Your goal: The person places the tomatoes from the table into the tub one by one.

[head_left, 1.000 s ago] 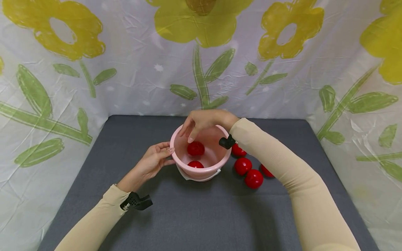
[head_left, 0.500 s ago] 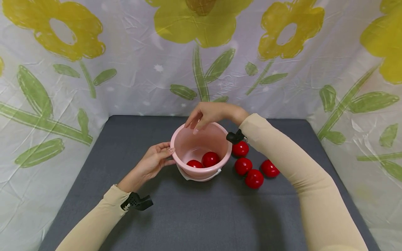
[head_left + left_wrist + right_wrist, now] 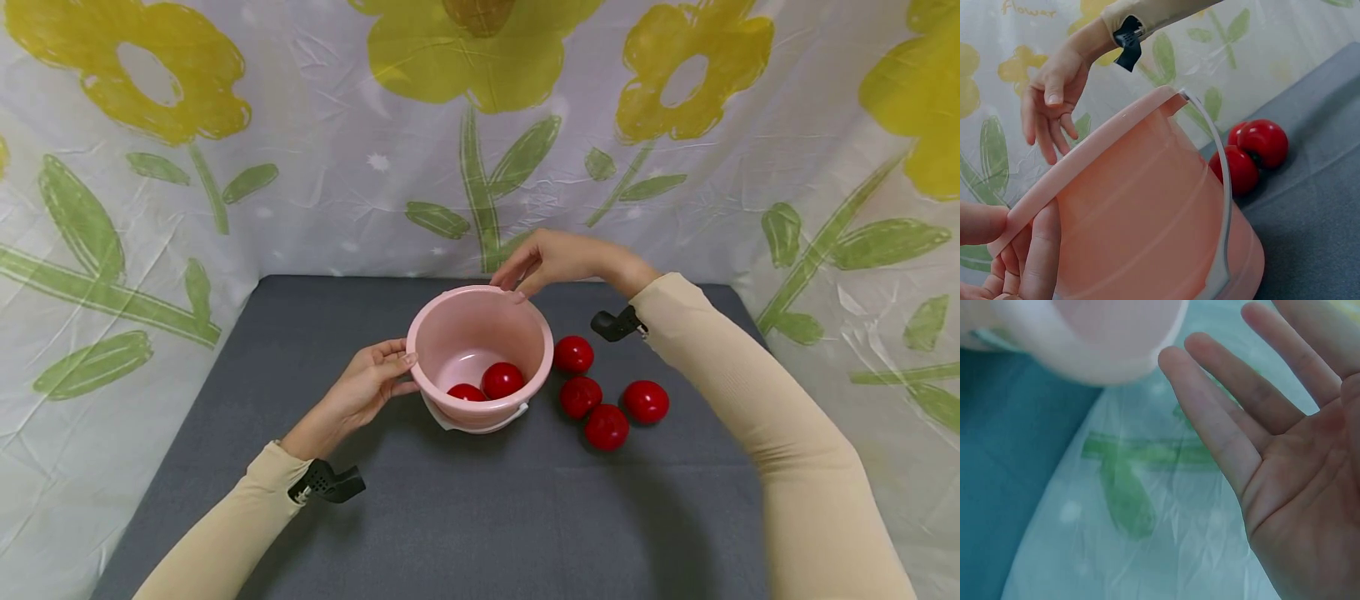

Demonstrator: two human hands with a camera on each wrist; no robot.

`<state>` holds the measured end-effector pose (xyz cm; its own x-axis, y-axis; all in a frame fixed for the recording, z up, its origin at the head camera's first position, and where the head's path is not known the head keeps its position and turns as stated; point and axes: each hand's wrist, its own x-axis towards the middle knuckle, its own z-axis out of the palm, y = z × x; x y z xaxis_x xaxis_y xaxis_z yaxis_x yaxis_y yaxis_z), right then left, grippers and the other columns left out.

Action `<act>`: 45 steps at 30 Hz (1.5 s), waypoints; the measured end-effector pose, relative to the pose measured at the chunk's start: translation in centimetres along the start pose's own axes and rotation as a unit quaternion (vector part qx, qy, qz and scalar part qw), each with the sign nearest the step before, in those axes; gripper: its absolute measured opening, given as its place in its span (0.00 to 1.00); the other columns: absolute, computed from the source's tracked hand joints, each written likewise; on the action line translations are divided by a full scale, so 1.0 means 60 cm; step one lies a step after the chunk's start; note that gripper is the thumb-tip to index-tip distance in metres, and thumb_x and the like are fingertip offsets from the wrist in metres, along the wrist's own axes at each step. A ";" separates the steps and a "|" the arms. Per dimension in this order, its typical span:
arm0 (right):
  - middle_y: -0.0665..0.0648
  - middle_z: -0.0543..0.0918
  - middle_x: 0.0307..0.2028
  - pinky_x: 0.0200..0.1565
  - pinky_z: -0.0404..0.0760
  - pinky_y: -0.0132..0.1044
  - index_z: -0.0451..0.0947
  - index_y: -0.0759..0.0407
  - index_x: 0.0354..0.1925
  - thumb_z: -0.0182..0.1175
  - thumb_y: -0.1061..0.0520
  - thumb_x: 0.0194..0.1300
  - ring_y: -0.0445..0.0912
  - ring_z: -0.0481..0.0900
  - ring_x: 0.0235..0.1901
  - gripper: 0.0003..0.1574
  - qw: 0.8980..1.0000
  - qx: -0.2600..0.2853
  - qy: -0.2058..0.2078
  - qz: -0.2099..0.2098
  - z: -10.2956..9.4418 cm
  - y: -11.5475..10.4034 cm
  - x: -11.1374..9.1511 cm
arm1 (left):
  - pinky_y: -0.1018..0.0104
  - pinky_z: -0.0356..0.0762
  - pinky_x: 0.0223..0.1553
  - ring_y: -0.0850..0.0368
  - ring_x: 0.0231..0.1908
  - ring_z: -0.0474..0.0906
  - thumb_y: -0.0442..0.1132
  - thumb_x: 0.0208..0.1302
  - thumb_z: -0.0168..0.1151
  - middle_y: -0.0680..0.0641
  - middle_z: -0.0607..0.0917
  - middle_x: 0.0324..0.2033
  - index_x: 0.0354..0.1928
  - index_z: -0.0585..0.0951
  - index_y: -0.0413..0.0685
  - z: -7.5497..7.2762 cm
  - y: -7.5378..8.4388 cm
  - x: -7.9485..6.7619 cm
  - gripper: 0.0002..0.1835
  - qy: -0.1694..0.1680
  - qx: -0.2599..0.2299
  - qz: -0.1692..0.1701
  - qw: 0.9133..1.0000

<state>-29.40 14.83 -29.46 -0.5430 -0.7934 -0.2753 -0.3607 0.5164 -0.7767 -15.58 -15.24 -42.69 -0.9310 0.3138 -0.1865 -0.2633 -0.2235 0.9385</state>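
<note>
A pink bucket (image 3: pixel 480 417) stands on the dark grey cloth, its white handle (image 3: pixel 1225 206) hanging down at the front. Two glossy red tomatoes lie at its bottom, one tomato (image 3: pixel 502 380) in full view, the other tomato (image 3: pixel 467 392) partly hidden by the near wall. My left hand (image 3: pixel 371 379) pinches the rim at the left, thumb on top and fingers beneath. At the far right of the rim is my right hand (image 3: pixel 558 258), holding nothing, its fingers (image 3: pixel 1216 419) loosely spread. Several more tomatoes (image 3: pixel 607 427) lie together to the right of the bucket.
Dark grey cloth (image 3: pixel 465 517) covers the table. A pale fabric backdrop (image 3: pixel 322 167) with painted yellow flowers rises behind and along both sides. Each wrist wears a black camera mount (image 3: pixel 326 482).
My right hand has risen out of the bucket and moved right. The tomato below it has rolled towards the near right of the bottom. My left hand has stayed on the rim.
</note>
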 end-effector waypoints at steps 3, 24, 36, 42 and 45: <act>0.62 0.83 0.57 0.53 0.86 0.42 0.78 0.59 0.60 0.69 0.61 0.61 0.54 0.82 0.57 0.28 1.000 -0.005 0.011 0.006 -0.012 0.007 -0.021 | 0.70 0.87 0.41 0.66 0.39 0.83 0.29 0.73 0.50 0.54 0.82 0.39 0.67 0.56 0.23 0.000 0.000 0.000 0.26 0.002 0.003 -0.001 1.000; 0.60 0.83 0.58 0.52 0.85 0.34 0.80 0.55 0.60 0.70 0.57 0.60 0.48 0.84 0.55 0.28 0.994 -0.025 0.091 0.055 -0.038 0.093 -0.104 | 0.70 0.87 0.40 0.66 0.38 0.83 0.28 0.73 0.50 0.54 0.82 0.38 0.65 0.59 0.25 -0.001 0.000 0.002 0.23 0.007 0.001 -0.002 1.000; 0.62 0.80 0.61 0.55 0.85 0.43 0.77 0.57 0.62 0.70 0.55 0.61 0.55 0.82 0.57 0.31 0.992 0.004 0.106 0.075 0.007 0.179 -0.119 | 0.70 0.87 0.40 0.66 0.38 0.83 0.29 0.72 0.52 0.53 0.82 0.38 0.65 0.58 0.24 -0.001 -0.002 -0.001 0.25 0.007 -0.003 0.002 1.000; 0.63 0.78 0.63 0.57 0.84 0.46 0.75 0.59 0.64 0.70 0.55 0.61 0.60 0.78 0.61 0.34 0.992 0.008 0.099 0.079 0.030 0.213 -0.119 | 0.71 0.87 0.39 0.66 0.38 0.83 0.29 0.73 0.51 0.54 0.82 0.38 0.65 0.58 0.24 0.001 -0.001 -0.001 0.24 0.008 0.002 0.000 1.000; 0.64 0.76 0.65 0.59 0.82 0.48 0.74 0.59 0.65 0.70 0.54 0.61 0.61 0.76 0.63 0.35 0.992 0.009 0.093 0.085 0.039 0.227 -0.118 | 0.71 0.87 0.40 0.66 0.38 0.83 0.29 0.73 0.50 0.54 0.82 0.38 0.65 0.58 0.24 0.001 -0.001 -0.001 0.25 0.007 0.004 0.001 1.000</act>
<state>-28.74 26.73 -39.42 -0.7254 -0.6216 -0.2956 -0.2397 0.6306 -0.7381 -15.51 -15.18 -42.69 -0.9349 0.2998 -0.1898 -0.2604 -0.2166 0.9409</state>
